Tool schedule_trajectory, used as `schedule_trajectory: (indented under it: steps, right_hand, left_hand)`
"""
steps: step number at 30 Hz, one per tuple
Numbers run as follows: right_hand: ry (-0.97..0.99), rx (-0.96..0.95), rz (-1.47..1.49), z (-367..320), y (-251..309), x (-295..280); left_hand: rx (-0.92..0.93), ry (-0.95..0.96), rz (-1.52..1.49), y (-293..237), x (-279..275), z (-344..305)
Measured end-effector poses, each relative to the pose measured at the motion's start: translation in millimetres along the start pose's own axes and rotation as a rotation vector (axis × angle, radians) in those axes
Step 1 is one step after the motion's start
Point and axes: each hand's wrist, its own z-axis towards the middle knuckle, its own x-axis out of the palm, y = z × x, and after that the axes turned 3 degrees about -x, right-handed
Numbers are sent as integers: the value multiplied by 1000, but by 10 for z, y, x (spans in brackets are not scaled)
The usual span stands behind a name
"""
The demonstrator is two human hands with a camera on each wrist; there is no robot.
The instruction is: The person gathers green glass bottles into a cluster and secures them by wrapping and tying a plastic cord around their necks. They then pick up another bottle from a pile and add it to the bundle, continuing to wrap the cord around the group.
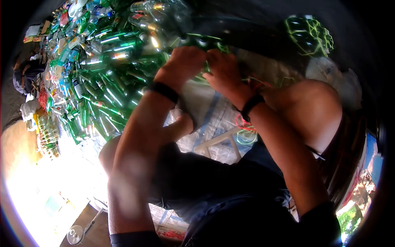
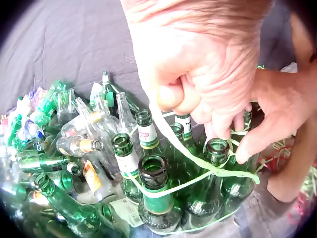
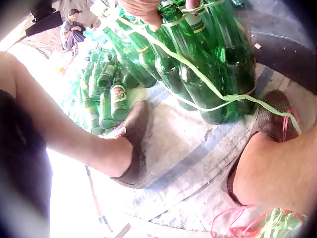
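Note:
A bundle of green glass bottles stands upright, with a light-green plastic strap looped around it and crossing near the necks. My left hand is above the bottle tops, its fingers curled round the strap, which runs down from under it. Close beside it, my right hand pinches the strap near a bottle neck, the thumb low against it; its other fingers are partly hidden. In the head view, my left hand and right hand nearly meet over the bundle. A twisted strap end trails toward a shoe.
A large heap of loose bottles spreads to the left. Another strapped bundle stands at the far right. Shoes flank the work on a pale sheet. Red and green straps lie nearby. A person sits farther off.

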Motion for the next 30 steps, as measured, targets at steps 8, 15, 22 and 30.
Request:
schedule_trajectory:
  steps: [8, 15, 22, 30]
  right_hand:
    - [120, 48, -3, -6, 25, -70]
    - [13, 23, 49, -6, 14, -116]
    - [0, 25, 48, -3, 28, -120]
    - [15, 46, 56, -13, 43, -130]
  left_hand:
    - [-16, -20, -125, 164, 87, 77]
    - [-107, 86, -173, 264, 222, 104]
    - [-101, -119, -55, 198, 290, 12]
    - [-349, 27, 2, 22, 268, -121]
